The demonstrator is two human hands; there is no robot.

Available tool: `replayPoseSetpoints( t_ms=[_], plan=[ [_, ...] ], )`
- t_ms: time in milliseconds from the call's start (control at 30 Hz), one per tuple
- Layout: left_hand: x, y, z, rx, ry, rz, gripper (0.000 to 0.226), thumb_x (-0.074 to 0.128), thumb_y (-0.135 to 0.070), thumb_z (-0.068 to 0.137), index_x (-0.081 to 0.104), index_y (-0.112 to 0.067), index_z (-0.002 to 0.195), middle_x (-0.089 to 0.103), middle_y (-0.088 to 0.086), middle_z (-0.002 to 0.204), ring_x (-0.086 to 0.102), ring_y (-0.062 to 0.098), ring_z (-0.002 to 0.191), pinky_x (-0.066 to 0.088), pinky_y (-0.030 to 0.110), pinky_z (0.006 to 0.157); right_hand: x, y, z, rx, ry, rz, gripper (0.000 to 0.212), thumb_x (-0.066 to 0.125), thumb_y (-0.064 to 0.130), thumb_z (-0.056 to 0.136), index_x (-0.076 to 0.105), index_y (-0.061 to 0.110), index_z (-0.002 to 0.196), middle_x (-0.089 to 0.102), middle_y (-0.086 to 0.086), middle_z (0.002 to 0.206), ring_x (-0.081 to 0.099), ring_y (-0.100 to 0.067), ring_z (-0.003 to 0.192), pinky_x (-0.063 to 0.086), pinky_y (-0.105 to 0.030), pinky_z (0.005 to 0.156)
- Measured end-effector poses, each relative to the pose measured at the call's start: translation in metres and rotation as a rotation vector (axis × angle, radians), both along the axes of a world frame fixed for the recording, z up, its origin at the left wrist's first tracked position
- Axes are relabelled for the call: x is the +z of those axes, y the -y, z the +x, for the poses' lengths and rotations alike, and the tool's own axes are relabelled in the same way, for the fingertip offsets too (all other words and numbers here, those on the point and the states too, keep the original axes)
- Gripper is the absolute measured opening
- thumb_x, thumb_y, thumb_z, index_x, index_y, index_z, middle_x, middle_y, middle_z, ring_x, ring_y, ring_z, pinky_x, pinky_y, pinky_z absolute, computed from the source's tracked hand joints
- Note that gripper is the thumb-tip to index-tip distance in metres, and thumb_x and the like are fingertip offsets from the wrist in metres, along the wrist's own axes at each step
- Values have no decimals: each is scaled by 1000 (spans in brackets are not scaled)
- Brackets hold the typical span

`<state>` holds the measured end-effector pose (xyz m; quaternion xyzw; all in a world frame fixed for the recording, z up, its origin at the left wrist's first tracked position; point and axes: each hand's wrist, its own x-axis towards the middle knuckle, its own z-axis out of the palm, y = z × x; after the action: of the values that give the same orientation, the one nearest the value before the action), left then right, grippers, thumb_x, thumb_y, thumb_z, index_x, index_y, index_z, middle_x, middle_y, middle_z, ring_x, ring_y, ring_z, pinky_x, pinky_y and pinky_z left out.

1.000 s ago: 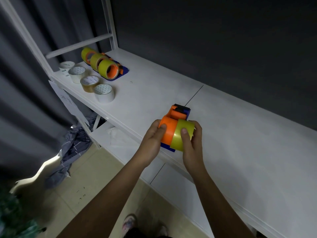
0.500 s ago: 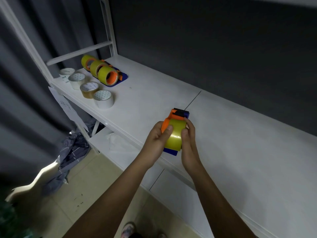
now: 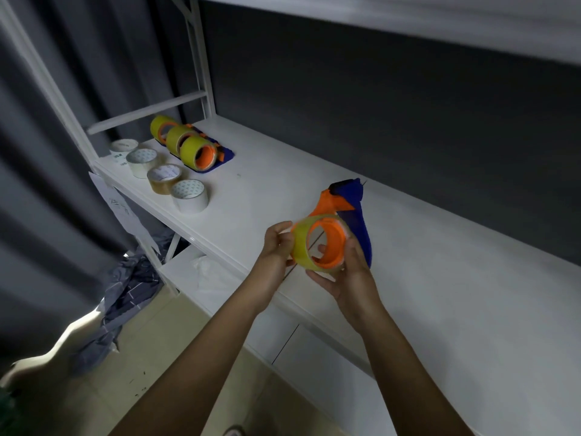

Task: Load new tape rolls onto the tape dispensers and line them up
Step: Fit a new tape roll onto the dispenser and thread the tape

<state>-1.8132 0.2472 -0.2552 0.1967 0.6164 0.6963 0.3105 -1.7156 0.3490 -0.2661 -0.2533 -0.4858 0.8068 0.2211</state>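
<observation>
A blue and orange tape dispenser [image 3: 353, 215] is held up above the front edge of the white shelf [image 3: 440, 278], its orange hub facing me. A yellowish tape roll [image 3: 301, 247] sits around that hub. My left hand [image 3: 276, 247] pinches the roll's left rim. My right hand [image 3: 349, 272] grips the dispenser from below and behind, with a fingertip showing through the hub. Three loaded dispensers [image 3: 195, 151] stand in a row at the far left of the shelf.
Several loose tape rolls [image 3: 188, 195] lie flat on the shelf's left front, near a white frame post [image 3: 201, 58]. A lower white shelf [image 3: 201, 275] and crumpled grey cloth [image 3: 125, 291] lie below. An upper shelf [image 3: 408, 14] hangs overhead.
The dispenser has been lifted and turned so the hub's open side faces me, with the roll seated on the hub. My view has tilted upward.
</observation>
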Motion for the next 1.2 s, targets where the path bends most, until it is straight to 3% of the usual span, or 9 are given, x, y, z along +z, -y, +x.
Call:
replayPoseSetpoints(
  t_ms=[133, 233, 400, 600, 700, 800, 933, 1067, 1200],
  plan=[
    [-3, 8, -4, -120, -44, -44, 40, 45, -52, 86, 56, -28, 116, 64, -8, 111, 61, 8, 106, 51, 17, 88, -3, -8, 0, -14, 87, 102, 30, 41, 39, 98, 52, 31, 125, 60, -2, 122, 62, -17, 105, 57, -36, 78],
    [-3, 9, -6, -119, -1, -39, 27, 53, -42, 86, 62, -27, 106, 68, -7, 103, 64, 11, 101, 51, 20, 87, -4, -13, 0, -10, 111, 142, 34, 41, 33, 99, 49, 28, 131, 60, -3, 123, 63, -16, 102, 56, -30, 71],
    [-3, 6, -6, -80, 12, -46, 22, 52, -33, 92, 66, -20, 102, 70, -1, 99, 66, 9, 95, 53, 14, 80, -3, -14, 1, -12, 85, 242, 39, 40, 34, 97, 44, 26, 135, 56, -5, 127, 59, -18, 110, 56, -27, 74],
    [-3, 4, -7, -29, -15, -56, 20, 53, -28, 92, 65, -17, 103, 68, 3, 96, 65, 17, 97, 53, 26, 88, -1, -16, 2, 7, 84, 314, 38, 41, 32, 97, 45, 28, 135, 53, -6, 131, 60, -17, 108, 57, -19, 67],
    [-1, 1, -7, -1, -8, -82, 29, 57, -32, 89, 61, -14, 112, 66, 3, 98, 63, 16, 95, 52, 33, 89, -1, -15, 1, 47, 123, 395, 39, 38, 31, 99, 39, 30, 139, 47, 3, 136, 51, -19, 122, 55, -19, 79],
    [1, -3, -7, 16, -24, -74, 32, 62, -30, 86, 60, -13, 114, 67, 5, 102, 66, 13, 88, 56, 27, 77, -2, -13, 4, 210, 118, 452, 54, 48, 24, 97, 26, 45, 141, 37, 15, 140, 40, -13, 131, 44, -35, 103],
    [2, -5, -5, -73, 41, -12, 26, 61, -23, 86, 62, -15, 111, 72, 1, 101, 69, 10, 89, 54, 19, 69, -5, -8, 4, 303, 133, 577, 91, 73, 15, 79, 15, 48, 140, 31, 14, 140, 40, -7, 126, 46, -27, 96],
    [10, -3, -9, -111, 179, 1, 35, 52, -22, 92, 58, -3, 120, 64, 17, 117, 63, 25, 103, 54, 31, 86, -7, -10, 3, 250, 34, 570, 90, 81, 11, 70, 28, 42, 136, 40, 15, 133, 48, -2, 118, 53, -22, 85],
    [17, -2, -11, -175, 206, -95, 36, 39, -12, 94, 53, 3, 123, 59, 20, 115, 58, 28, 99, 49, 34, 83, -9, -15, 4, 278, 7, 600, 86, 80, 7, 70, 34, 40, 134, 44, 17, 129, 52, 8, 107, 51, -14, 77]
  ],
)
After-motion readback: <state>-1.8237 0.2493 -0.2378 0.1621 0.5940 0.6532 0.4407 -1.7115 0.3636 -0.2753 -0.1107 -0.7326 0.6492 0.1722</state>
